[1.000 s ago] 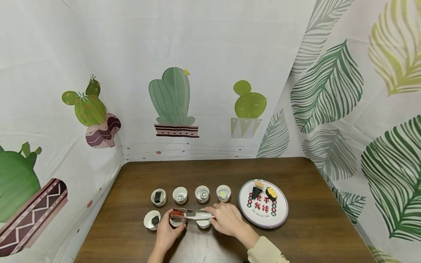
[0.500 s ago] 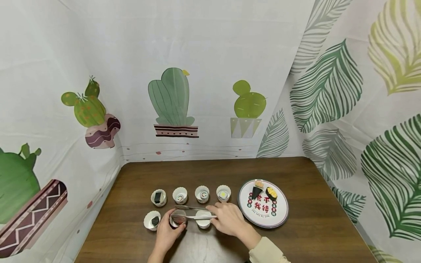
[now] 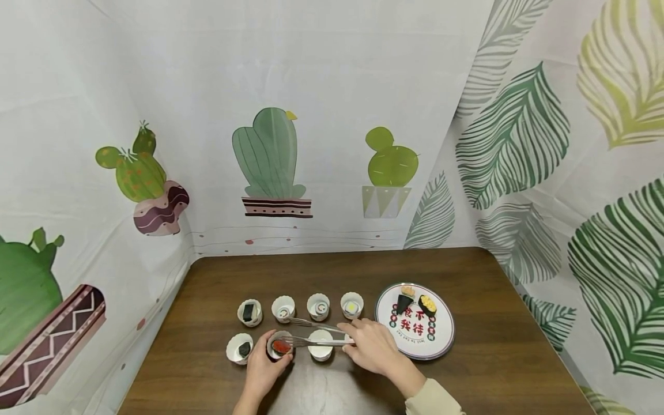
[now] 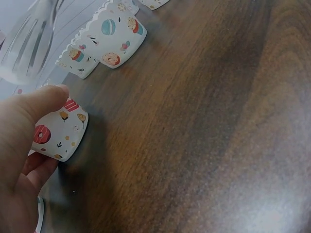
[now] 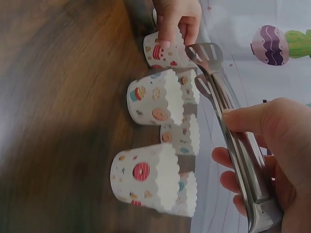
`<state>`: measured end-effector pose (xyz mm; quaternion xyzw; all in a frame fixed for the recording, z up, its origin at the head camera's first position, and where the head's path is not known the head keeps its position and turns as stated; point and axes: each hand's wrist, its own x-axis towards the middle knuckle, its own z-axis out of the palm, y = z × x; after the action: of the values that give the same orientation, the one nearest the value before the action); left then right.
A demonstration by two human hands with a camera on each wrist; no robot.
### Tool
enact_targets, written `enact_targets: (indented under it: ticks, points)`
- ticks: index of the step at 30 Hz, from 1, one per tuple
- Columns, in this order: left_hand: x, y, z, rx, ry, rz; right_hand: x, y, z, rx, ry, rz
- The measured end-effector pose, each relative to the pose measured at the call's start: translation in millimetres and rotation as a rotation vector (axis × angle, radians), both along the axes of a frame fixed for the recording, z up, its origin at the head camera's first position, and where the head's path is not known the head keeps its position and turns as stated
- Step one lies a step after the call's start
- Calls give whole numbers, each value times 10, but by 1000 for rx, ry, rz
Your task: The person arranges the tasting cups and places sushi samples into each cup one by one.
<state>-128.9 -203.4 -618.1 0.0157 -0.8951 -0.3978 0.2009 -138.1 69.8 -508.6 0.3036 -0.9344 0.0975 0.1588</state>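
Observation:
My left hand grips a white paper cup by its side, thumb near the rim. Inside that cup sits a red-topped sushi piece. My right hand holds metal tongs with slotted ends, thumb along one arm and fingers curled round the other. Nothing shows between the slotted ends, which are spread apart. In the head view the tongs stretch leftward, one tip beside the red-topped piece. Another paper cup stands beneath them in the front row. The hand partly covers the front row's right end.
A back row of cups holds small sushi pieces, including a black-wrapped one. At the front left, a cup contains a dark piece. The round plate on the right bears two sushi pieces. Patterned cloth hangs behind the table.
The tongs and my right hand have shifted right, off the held cup, so its red-topped piece shows plainly again. My left hand stays on the cup.

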Motion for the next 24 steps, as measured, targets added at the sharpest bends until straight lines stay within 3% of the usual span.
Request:
enact_targets:
  ticks: [24]
  points:
    - [10, 6, -5, 12, 0, 1, 98, 804, -81, -58, -17, -250]
